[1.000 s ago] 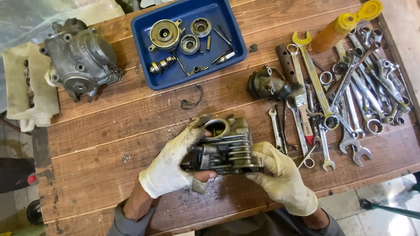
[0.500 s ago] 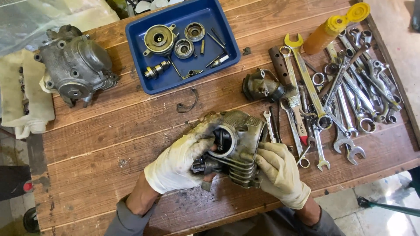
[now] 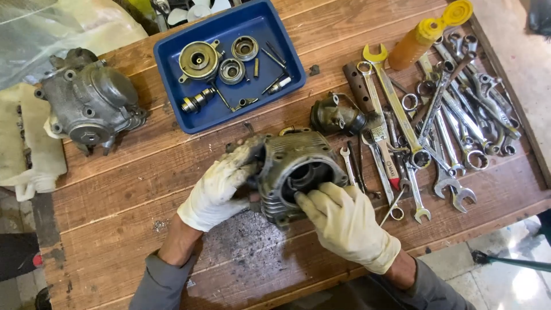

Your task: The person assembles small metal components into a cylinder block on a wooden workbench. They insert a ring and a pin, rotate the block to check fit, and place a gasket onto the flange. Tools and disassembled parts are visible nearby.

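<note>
Both gloved hands were closed on a finned metal cylinder head point(image 3: 295, 172), held just above the wooden workbench point(image 3: 143, 183) near its front edge. The left hand point(image 3: 221, 186) gripped the part's left side, fingers curled round the upper casting. The right hand point(image 3: 344, 221) clasped its lower right edge, fingertips resting at the rim of the round bore, which faced the camera. A small dark housing point(image 3: 336, 115) lay just behind the part. A blue tray point(image 3: 172, 63) of small components sat farther back, a grey engine casing point(image 3: 92, 103) to the left, and spanners point(image 3: 453, 115) spread to the right.
</note>
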